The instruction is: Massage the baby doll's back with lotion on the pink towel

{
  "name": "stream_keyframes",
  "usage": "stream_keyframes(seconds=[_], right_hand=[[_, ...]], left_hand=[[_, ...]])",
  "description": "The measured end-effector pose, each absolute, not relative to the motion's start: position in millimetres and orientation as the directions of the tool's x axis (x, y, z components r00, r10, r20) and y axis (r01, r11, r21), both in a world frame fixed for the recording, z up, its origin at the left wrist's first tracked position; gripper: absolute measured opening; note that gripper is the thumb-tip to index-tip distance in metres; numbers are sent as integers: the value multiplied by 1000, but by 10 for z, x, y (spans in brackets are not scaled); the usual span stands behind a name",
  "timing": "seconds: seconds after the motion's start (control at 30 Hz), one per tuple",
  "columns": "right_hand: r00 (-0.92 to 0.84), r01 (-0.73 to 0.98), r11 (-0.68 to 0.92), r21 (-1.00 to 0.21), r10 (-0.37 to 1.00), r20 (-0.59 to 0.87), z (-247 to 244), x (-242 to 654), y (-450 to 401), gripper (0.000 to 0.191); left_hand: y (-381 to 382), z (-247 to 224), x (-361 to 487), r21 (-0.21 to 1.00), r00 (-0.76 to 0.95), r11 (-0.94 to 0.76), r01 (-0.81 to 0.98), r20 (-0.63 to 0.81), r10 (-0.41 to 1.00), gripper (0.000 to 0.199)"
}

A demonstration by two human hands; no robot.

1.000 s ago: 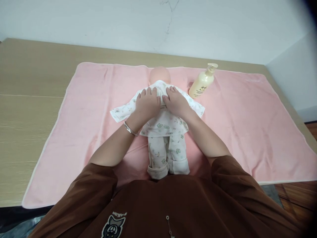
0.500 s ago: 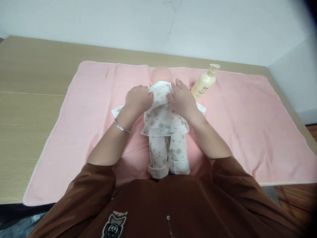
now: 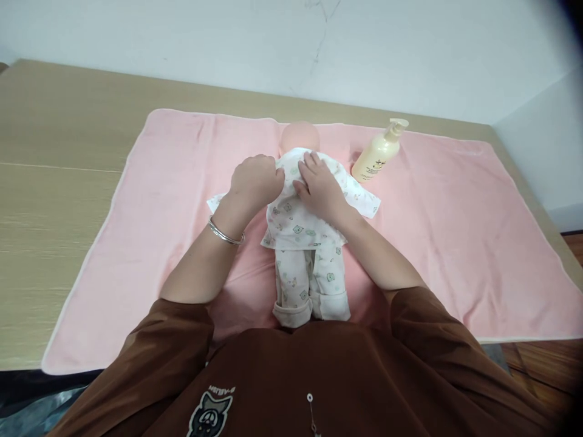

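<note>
A baby doll [image 3: 300, 136] lies on the pink blanket, its smooth round head at the far end. It is dressed in a white printed shirt [image 3: 300, 221] and matching trousers [image 3: 294, 279] with turned-up cuffs. At the shirt's left shoulder, my left hand [image 3: 255, 182] is closed with its fingers curled around the fabric edge; the fingertips are hidden. My right hand [image 3: 321, 188] rests open on the upper part of the shirt, fingers spread and pointing up to the left. Both sleeves reach outward beyond my hands.
A cream pump bottle [image 3: 376, 158] leans at an angle on the blanket, to the right of the doll. The pink blanket [image 3: 455, 243] covers much of the wooden table [image 3: 59, 139]. A white wall [image 3: 204, 48] runs along the table's back edge.
My right hand has shifted inward from the right shoulder onto the shirt, uncovering more of the right sleeve. My left hand stays at the left shoulder.
</note>
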State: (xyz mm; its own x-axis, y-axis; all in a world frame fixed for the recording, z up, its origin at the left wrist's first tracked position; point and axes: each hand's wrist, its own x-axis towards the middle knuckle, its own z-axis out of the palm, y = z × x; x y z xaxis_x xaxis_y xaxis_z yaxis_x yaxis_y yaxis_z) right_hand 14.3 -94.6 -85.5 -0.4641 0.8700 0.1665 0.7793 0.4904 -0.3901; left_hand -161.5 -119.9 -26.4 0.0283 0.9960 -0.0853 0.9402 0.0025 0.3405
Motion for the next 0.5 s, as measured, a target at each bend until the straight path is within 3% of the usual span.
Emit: stream_keyframes(seconds=[0.2, 0.33, 0.5], right_hand=[[-457, 788, 478, -387, 876, 153, -766, 131, -966, 62], [-509, 792, 496, -355, 859, 64, -710, 144, -977, 63], [-495, 786, 506, -354, 859, 129, -669, 142, -990, 61]], left_hand=[[-1204, -262, -1616, 373, 21, 5, 928, -68, 997, 35], [-1210, -267, -1621, 395, 14, 4, 919, -44, 999, 33], [-1229, -244, -1611, 421, 3, 18, 907, -48, 999, 35]])
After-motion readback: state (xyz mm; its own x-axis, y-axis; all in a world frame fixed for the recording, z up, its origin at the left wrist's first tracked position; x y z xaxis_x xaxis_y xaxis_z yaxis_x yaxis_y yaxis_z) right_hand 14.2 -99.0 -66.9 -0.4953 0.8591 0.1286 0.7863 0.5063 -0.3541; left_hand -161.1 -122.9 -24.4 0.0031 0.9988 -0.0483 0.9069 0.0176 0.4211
